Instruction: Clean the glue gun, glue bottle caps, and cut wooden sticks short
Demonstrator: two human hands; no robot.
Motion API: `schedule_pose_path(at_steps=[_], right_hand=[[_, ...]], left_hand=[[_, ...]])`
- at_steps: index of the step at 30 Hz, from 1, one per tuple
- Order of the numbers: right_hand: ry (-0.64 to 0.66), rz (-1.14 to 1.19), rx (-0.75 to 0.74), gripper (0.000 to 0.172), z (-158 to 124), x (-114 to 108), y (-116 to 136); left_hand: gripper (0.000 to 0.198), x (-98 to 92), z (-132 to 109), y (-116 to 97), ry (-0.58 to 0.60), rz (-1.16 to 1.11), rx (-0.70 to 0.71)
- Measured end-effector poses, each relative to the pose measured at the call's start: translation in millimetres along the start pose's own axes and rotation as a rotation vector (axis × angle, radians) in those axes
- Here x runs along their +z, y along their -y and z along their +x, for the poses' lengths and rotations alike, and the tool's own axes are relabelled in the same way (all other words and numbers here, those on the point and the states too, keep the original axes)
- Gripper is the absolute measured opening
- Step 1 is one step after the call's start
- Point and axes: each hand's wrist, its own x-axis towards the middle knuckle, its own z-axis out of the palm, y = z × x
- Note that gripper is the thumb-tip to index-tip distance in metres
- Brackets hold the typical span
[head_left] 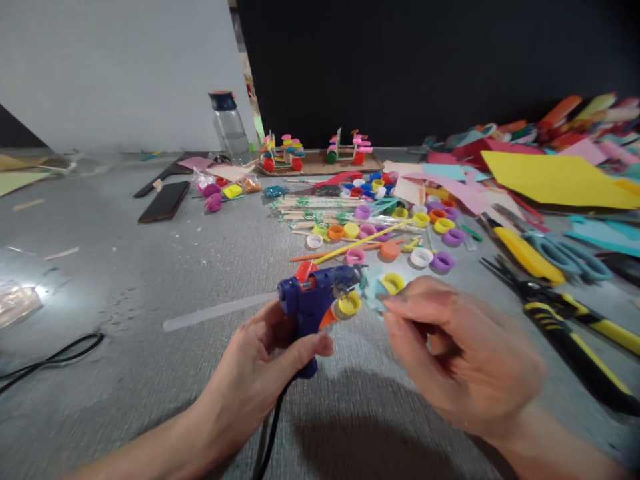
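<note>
My left hand [270,363] is wrapped round the handle of a blue hot glue gun [320,293], with an orange trigger. A long translucent glue stick [220,312] juts from its back end, and the nozzle points right. Close to that nozzle, my right hand [460,347] pinches a small pale blue-green piece [373,290] between thumb and fingertips. The piece is blurred, so I cannot tell its kind or whether it touches the nozzle. Yellow bottle caps [393,283] lie just beyond the fingertips.
Pliers [530,290], scissors [570,257] and a yellow-handled cutter [525,250] lie at right. Several coloured caps [443,261] and wrapped sticks [320,210] spread across the middle. Small craft vehicles [285,153], a water bottle [230,130] and a phone [164,202] are farther back.
</note>
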Motion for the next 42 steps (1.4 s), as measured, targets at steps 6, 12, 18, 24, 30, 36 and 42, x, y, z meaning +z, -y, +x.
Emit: schedule_pose_path(at_steps=[6, 12, 18, 24, 30, 36, 42], right_hand=[[-0.108, -0.150, 0.025, 0.014, -2, 5, 0], [-0.005, -0.181, -0.060, 0.018, 0, 14, 3], [0.151, -0.030, -0.025, 0.028, -3, 14, 2], [0.217, -0.127, -0.067, 0.031, -8, 11, -4], [0.151, -0.205, -0.101, 0.020, -2, 13, 0], [0.128, -0.189, -0.085, 0.013, 4, 15, 7], [0.130, -0.198, -0.103, 0.011, 7, 18, 9]], left_hand=[[0.029, 2.4, 2, -2, -0.002, -0.017, -0.001], [0.031, 4.7, 0, 3, 0.045, -0.037, -0.013], [0.031, 0.2, 1, 7, 0.087, -0.025, 0.018], [0.029, -0.7, 1, 6, 0.104, 0.012, 0.015], [0.024, 2.3, -3, 8, 0.097, 0.089, 0.060], [0.015, 2.5, -4, 7, 0.060, 0.217, 0.155], [0.023, 0.8, -5, 10, 0.055, 0.238, 0.191]])
